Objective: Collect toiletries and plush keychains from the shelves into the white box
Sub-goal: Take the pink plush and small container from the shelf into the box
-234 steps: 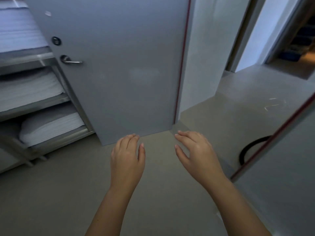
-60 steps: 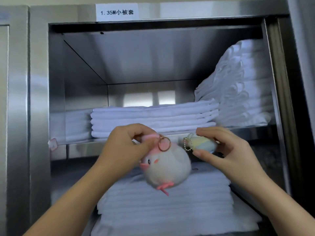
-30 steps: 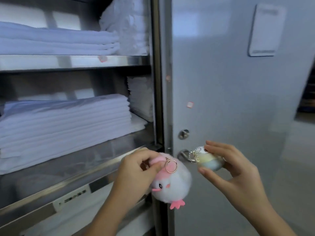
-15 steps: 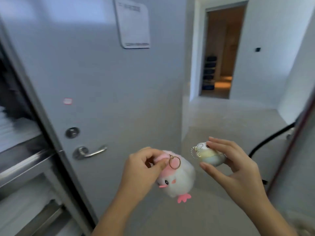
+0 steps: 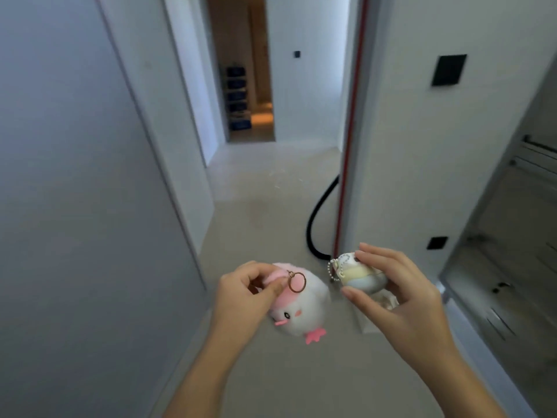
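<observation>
We carry one plush each toward the white box, not in view: left hand (image 5: 244,292) fingers pinching the chick keychain (image 5: 297,309) so it dangles below, right hand (image 5: 401,300) fingers cupped around the pastel keychain (image 5: 360,277).

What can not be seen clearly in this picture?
- White box: not in the head view.
- Small keychain: right hand covers part of it.
- Plush chick: left hand hides its top.
- Far room: too small and blurred.
</observation>
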Demonstrator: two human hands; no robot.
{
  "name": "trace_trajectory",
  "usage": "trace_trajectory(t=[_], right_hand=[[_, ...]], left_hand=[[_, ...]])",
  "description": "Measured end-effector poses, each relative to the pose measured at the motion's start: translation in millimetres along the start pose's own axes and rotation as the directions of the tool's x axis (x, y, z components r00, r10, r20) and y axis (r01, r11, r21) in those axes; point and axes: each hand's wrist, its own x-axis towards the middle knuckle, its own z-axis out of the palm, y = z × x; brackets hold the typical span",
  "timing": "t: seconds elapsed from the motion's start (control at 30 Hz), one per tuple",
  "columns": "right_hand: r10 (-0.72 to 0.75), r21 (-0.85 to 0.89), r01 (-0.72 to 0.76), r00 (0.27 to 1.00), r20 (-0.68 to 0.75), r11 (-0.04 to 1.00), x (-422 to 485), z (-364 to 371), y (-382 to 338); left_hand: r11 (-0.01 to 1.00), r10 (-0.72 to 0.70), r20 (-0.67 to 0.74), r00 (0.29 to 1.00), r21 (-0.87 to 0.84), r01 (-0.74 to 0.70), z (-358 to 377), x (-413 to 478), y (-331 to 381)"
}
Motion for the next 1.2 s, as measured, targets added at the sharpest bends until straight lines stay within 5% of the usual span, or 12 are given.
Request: trace_trajectory(t=[0.5, 0.77, 1.2], right_hand=[[0.225, -0.137, -0.261, 0.947, -0.231, 0.956, 32.0, -83.0, 127.1], [0.371, -0.202, -0.405, 0.91, -0.186, 0.892, 112.9, -95.6, 214.6], [0.417, -0.218, -0.437, 0.899, -0.132, 0.873, 181.6, -134.8, 328.2]], left_hand=[[0.994, -0.022, 0.246, 0.969, -0.1, 0.048, 163.9, 107.2, -42.6], [0.985, -0.089, 0.282, 0.955, -0.115, 0.126, 252.7, 208.2, -78.7], [0.969, -0.221, 0.245, 0.944, -0.054, 0.241, 354.0, 284.2, -113.4]])
